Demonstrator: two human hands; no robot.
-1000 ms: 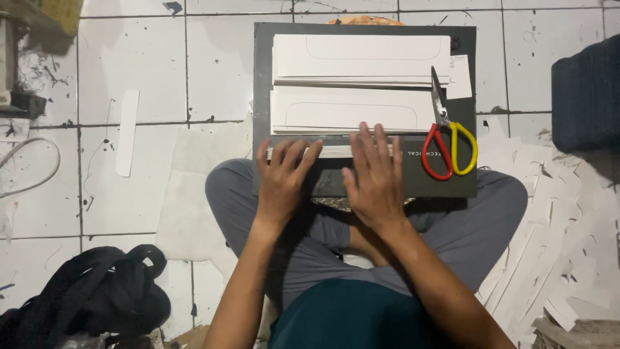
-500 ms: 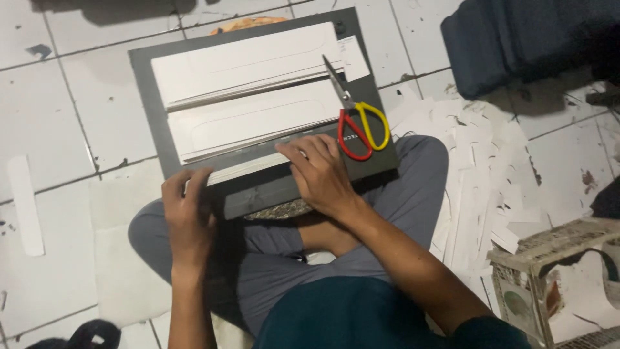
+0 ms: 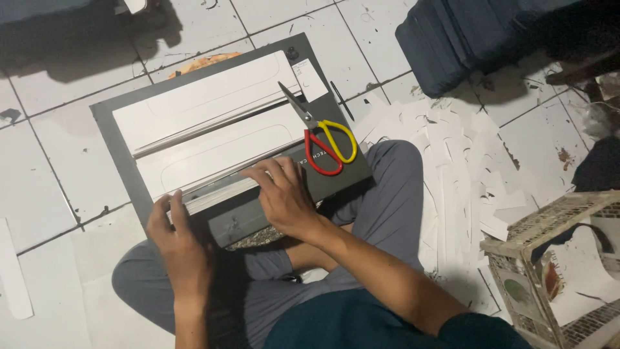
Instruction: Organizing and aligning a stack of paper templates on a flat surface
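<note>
Seated on the tiled floor (image 3: 58, 161), a person's left hand (image 3: 181, 242) and right hand (image 3: 281, 197), grips released, press flat on a white card stack (image 3: 216, 192) beside red-and-yellow scissors (image 3: 323, 143).

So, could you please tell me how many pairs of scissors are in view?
1. The scissors, with one red and one yellow handle, lie on the dark board beside the right hand; others could be hidden.

I am seeing one small white rectangular label (image 3: 309, 79) lying at the far right corner of the dark grey board (image 3: 116, 155) on my lap, just beyond the scissors' tips. No packages, signs or screens are showing.
</note>
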